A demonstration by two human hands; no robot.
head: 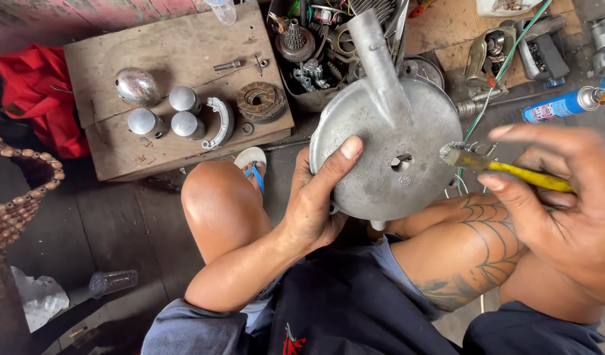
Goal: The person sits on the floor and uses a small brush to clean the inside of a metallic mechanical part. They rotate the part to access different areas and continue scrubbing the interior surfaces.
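The left hand (315, 197) clamps the round grey metal cover (381, 151) above the person's knees, thumb across its face. The right hand (552, 197) pinches a yellow-handled brush (493, 164), bristles touching the cover's right edge.

Dark grimy floor (105, 223), worn wooden board (177, 52)
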